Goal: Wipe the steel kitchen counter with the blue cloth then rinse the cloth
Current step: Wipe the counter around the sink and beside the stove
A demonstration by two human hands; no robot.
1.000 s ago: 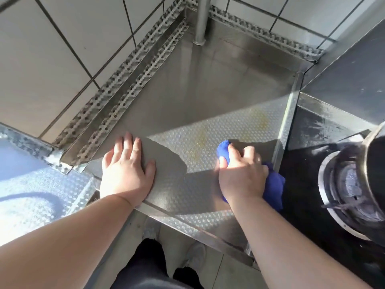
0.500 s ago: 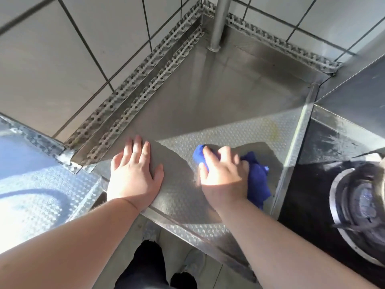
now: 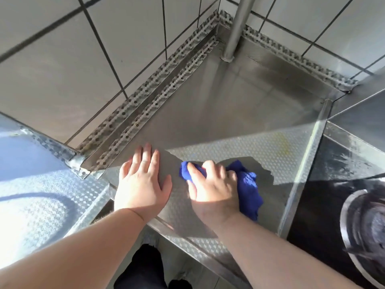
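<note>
Steel tabletop [image 3: 239, 113]: smooth at the rear, embossed with a small raised pattern toward the front edge. A faint yellowish stain [image 3: 284, 147] shows on the embossed area near the right rim.

Left hand [image 3: 141, 184]: laid flat on the tabletop near the front edge, palm down, fingers straight and close together, holding nothing.

Right hand [image 3: 214, 188]: fingers curled over the blue cloth [image 3: 248, 188], pressing it against the embossed surface just right of the left hand. The cloth is bunched; one end shows past the fingertips on the left, the larger part spills out from under the hand on the right. The two hands lie near each other but apart.

Surroundings: grey tiled wall [image 3: 62, 69] with perforated metal trim along its base; an upright steel pole [image 3: 237, 28] standing in the rear corner; a black stove top [image 3: 333, 195] to the right, carrying what appears to be a round burner [image 3: 366, 226], blurred at the frame edge. Sunlight falls across the front of the tabletop and both forearms.
</note>
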